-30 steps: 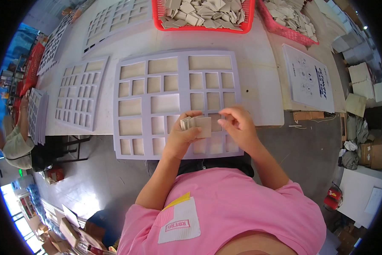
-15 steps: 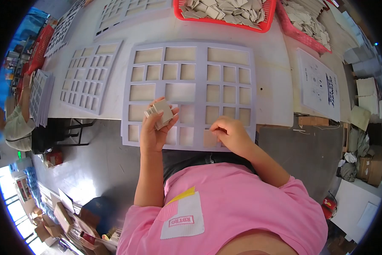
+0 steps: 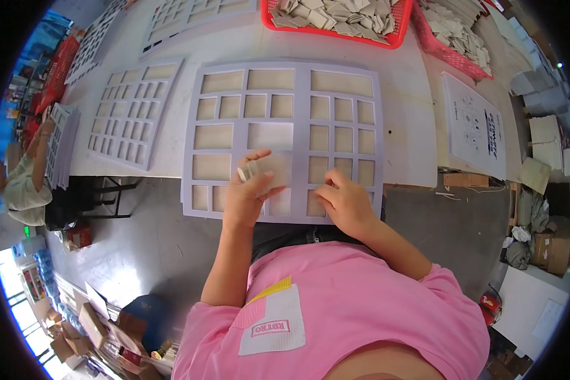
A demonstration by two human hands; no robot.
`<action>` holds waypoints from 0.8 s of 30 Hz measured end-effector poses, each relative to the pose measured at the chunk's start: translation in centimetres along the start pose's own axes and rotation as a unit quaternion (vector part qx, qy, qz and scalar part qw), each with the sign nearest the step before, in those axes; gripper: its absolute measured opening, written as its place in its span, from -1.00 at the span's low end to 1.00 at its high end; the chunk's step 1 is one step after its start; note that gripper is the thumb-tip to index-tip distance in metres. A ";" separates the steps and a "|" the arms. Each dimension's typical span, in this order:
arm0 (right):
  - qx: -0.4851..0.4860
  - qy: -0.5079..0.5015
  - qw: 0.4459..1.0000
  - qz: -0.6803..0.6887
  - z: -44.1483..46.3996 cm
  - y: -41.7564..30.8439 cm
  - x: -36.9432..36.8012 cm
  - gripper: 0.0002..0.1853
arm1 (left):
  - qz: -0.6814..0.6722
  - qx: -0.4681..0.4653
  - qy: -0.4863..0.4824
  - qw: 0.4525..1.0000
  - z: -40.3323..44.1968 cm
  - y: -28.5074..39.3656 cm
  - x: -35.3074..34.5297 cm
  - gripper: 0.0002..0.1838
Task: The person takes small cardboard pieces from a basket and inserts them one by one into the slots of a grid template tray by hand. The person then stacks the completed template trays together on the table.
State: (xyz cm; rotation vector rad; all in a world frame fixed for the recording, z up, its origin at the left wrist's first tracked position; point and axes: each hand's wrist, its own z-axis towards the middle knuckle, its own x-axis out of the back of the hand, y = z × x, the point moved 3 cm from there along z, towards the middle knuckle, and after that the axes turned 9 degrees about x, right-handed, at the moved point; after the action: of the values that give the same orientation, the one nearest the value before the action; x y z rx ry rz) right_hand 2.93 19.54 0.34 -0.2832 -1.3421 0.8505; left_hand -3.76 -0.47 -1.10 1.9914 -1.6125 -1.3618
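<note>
Left grip (image 3: 242,201) pinches a stack of beige pieces (image 3: 277,168); right grip (image 3: 349,206) bunches over the frame (image 3: 302,126) beneath both, its hold unclear. Windows (image 3: 214,137) beyond mostly look filled; 1 just past the left grip seems unfilled; those under both are partly hidden.

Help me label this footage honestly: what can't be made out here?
Head view: number of cards in the left hand; grip and blur hide it.
Head view: part of the grid panel beneath the right hand; covered.
Head view: red basket, cut off by the top edge.
</note>
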 end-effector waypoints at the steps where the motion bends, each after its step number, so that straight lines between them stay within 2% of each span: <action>1: -0.012 0.011 1.000 0.013 0.0 0.2 0.0 -0.90 | 0.015 0.014 -0.015 1.000 0.0 -0.5 -0.4 -0.48; 2: -0.024 0.022 0.999 0.026 0.0 0.4 0.0 -0.89 | 0.030 0.027 -0.029 0.999 -0.1 -1.1 -0.8 -0.48; 3: -0.078 0.045 0.988 0.127 -0.1 0.9 0.2 -0.88 | 0.044 0.041 -0.043 0.997 -0.1 -1.7 -1.3 -0.47; 5: -0.185 0.089 0.924 0.323 -0.3 1.7 0.5 -0.86 | 0.073 0.061 -0.068 0.993 -0.1 -2.8 -2.4 -0.47; 8: -0.183 0.089 0.899 0.388 -0.4 1.3 1.0 -0.86 | 0.113 0.071 -0.093 0.987 0.0 -3.8 -3.5 -0.47; 10: -0.187 0.085 0.909 0.362 -0.7 1.8 1.6 -0.87 | 0.162 0.065 -0.089 0.981 0.3 -3.5 -3.6 -0.46; 12: -0.222 0.111 0.897 0.365 -1.3 2.5 2.3 -0.89 | 0.107 0.051 -0.054 0.991 0.0 -2.2 -3.8 -0.46; 17: -0.209 0.055 0.957 0.194 -2.7 3.3 3.4 -0.93 | -0.058 -0.025 -0.056 0.996 0.6 -0.4 -2.2 -0.45; 20: -0.205 0.051 0.964 0.159 -3.4 2.8 3.6 -0.93 | -0.075 -0.026 -0.056 0.995 0.6 0.0 -2.0 -0.43; 24: -0.196 0.059 0.968 0.145 -3.8 2.7 3.4 -0.92 | -0.020 0.003 -0.053 0.998 0.4 -0.1 -3.0 -0.41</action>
State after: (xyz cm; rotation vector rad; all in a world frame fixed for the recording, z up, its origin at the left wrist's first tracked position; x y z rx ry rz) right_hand 5.43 24.77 0.24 -0.8446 -1.3683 0.7886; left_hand -3.87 2.26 0.17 1.9966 -1.6312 -1.5029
